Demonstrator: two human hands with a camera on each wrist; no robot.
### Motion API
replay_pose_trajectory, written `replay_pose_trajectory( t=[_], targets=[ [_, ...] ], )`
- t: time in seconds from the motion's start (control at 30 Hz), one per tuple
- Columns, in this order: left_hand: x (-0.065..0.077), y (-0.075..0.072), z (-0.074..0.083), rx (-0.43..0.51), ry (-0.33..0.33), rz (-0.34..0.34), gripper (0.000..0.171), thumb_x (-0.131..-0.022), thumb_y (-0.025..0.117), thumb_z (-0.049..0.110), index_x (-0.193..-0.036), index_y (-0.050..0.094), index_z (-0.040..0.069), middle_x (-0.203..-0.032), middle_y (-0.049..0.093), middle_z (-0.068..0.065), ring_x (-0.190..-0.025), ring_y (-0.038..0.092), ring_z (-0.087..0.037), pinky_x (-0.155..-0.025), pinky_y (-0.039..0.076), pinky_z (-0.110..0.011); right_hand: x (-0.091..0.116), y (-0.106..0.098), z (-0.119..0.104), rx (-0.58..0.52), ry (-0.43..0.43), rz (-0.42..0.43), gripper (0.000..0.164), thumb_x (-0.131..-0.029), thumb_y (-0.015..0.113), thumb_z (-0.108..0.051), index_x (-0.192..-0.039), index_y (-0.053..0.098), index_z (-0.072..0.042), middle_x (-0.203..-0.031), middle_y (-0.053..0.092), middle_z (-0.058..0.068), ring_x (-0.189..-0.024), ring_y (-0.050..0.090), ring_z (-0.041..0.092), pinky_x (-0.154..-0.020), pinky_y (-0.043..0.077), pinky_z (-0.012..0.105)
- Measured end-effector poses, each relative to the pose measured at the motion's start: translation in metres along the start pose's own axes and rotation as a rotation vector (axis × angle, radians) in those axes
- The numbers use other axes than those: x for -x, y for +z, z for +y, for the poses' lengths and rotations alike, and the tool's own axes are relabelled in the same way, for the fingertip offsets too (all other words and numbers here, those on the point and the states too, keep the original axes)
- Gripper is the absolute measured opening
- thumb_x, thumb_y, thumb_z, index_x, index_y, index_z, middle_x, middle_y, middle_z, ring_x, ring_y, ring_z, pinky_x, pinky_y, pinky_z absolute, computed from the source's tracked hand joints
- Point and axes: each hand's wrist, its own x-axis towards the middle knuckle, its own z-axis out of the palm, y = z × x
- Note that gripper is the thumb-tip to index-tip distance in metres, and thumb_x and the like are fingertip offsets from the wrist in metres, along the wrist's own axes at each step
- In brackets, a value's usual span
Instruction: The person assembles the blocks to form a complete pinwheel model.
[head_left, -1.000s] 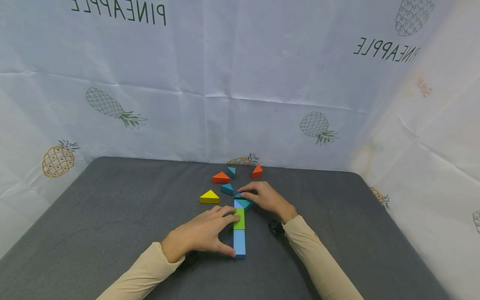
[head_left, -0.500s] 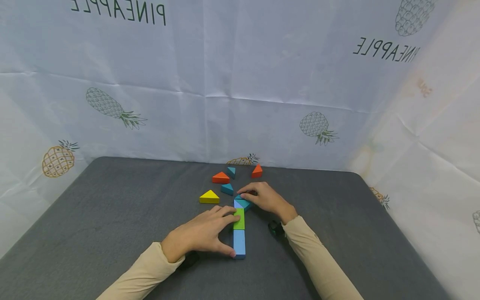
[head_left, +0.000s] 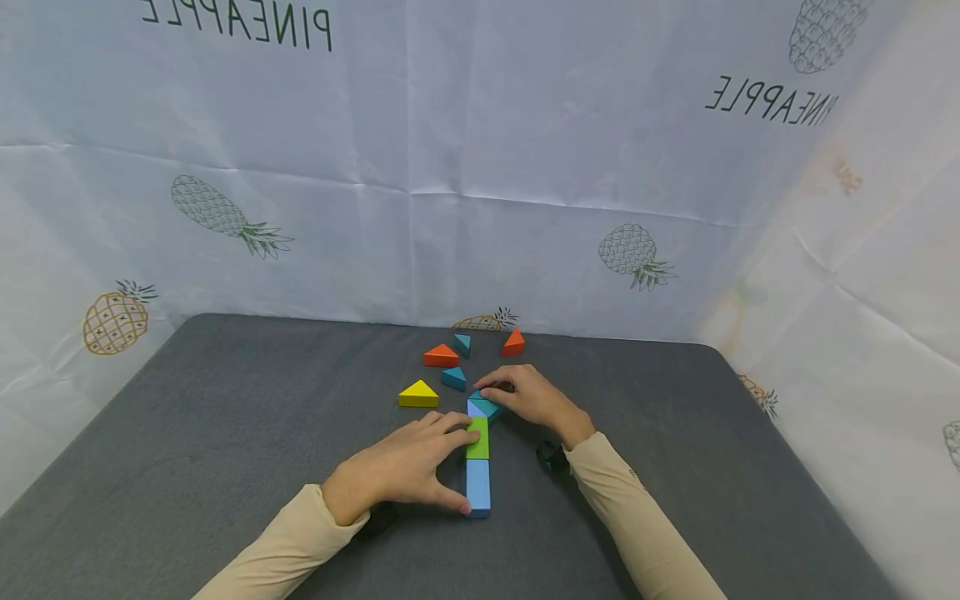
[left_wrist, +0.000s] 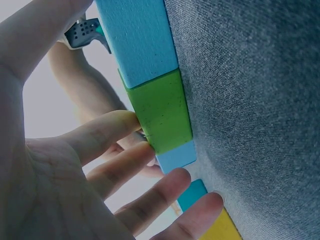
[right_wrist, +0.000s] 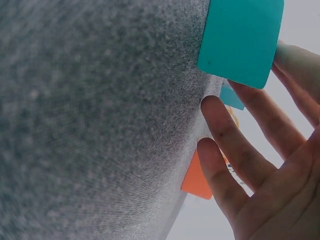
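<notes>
Left hand (head_left: pixel 401 457): fingers spread, grasping nothing; forefinger touches green block (head_left: pixel 477 442), thumb at blue block's (head_left: pixel 477 485) near end. Right hand (head_left: pixel 536 402): thumb and forefinger pinch teal triangle (head_left: pixel 476 396). Green and blue lie beside left hand; teal sits nearer table's (head_left: pixel 225 400) far edge.

I count two rectangular blocks (head_left: pixel 477 485), one yellow triangle (head_left: pixel 418 397), two orange triangles (head_left: pixel 441 357), one pale-blue triangle (head_left: pixel 474 410), at least three teal triangles (head_left: pixel 490 407) (some part-hidden on my feed)
</notes>
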Motion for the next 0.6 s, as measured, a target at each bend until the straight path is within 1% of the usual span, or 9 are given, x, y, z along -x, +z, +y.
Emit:
replay_pose_trajectory(
  t=[0.27,0.43,0.6],
  targets=[
    [-0.0002,0.0005,-0.0006,0.003,-0.005,-0.003,0.086,-0.077,0.075,0.063,-0.147,0.049,0.019,-0.153,0.042,-0.004,-0.132,0.045,-0.026,-0.106,0.044,-0.048,0.0007,-0.0003,-0.0011,0.004,-0.005,0.003,0.025,-0.100,0.060,-0.020,-0.122,0.071,-0.014,-0.110,0.070,0.001,-0.098,0.065,0.012,-0.090,0.054,0.035],
    [-0.0001,-0.0001,-0.0005,0.005,-0.006,-0.003,0.086,-0.077,0.075,0.063,-0.147,0.049,0.019,-0.153,0.042,-0.004,-0.131,0.045,-0.026,-0.106,0.044,-0.047,0.0009,-0.0008,-0.0016,0.013,-0.001,0.014,0.026,-0.100,0.061,-0.020,-0.123,0.071,-0.014,-0.113,0.070,0.001,-0.100,0.065,0.013,-0.091,0.054,0.037],
    [-0.0003,-0.0002,-0.0004,0.005,-0.004,-0.006,0.087,-0.077,0.075,0.063,-0.147,0.049,0.018,-0.153,0.041,-0.004,-0.133,0.045,-0.026,-0.108,0.043,-0.047,0.0013,-0.0018,-0.0020,0.015,-0.016,0.017,0.025,-0.100,0.060,-0.020,-0.122,0.071,-0.013,-0.112,0.071,0.002,-0.100,0.066,0.014,-0.091,0.054,0.037]
  ],
)
